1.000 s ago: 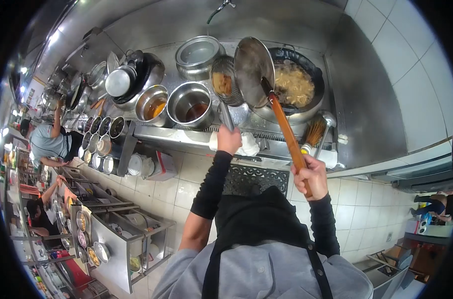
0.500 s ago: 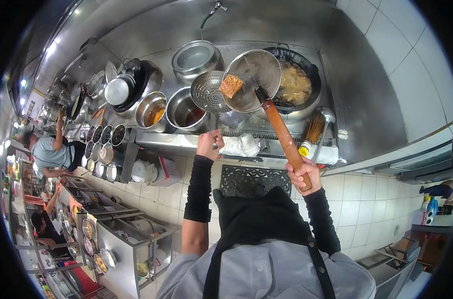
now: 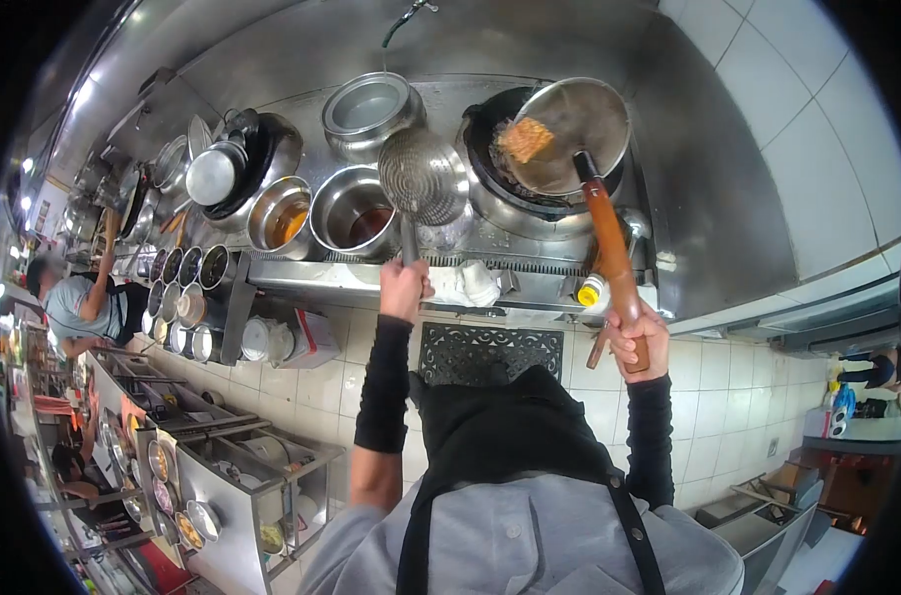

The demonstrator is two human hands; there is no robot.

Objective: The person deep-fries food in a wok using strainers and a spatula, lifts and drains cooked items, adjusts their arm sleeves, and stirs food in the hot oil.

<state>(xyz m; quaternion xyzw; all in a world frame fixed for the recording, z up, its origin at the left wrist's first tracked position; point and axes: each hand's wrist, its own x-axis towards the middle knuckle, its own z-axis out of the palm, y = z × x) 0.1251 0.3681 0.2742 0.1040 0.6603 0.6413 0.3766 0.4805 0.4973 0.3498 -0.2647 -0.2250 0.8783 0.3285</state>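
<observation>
My right hand (image 3: 637, 342) grips the long wooden handle of a round mesh strainer (image 3: 594, 114), which hangs over the black wok (image 3: 480, 114). Near the strainer's left edge lies a golden-brown, squarish fried piece (image 3: 526, 140). My left hand (image 3: 406, 291) is closed around the handle of a perforated skimmer (image 3: 423, 178), held level to the left of the wok. The strainer hides most of the wok's inside.
Left of the skimmer stand a metal pot of dark liquid (image 3: 356, 213) and a pot with orange liquid (image 3: 280, 216). A lidded pot (image 3: 366, 104) sits behind them under a tap (image 3: 408, 20). A yellow-capped bottle (image 3: 590, 291) is near the counter's front edge. Another person (image 3: 88, 302) stands far left.
The strainer with the fried piece has moved right, away from the skimmer and over the wok. The skimmer has shifted slightly relative to the pots, and the view has turned a little.
</observation>
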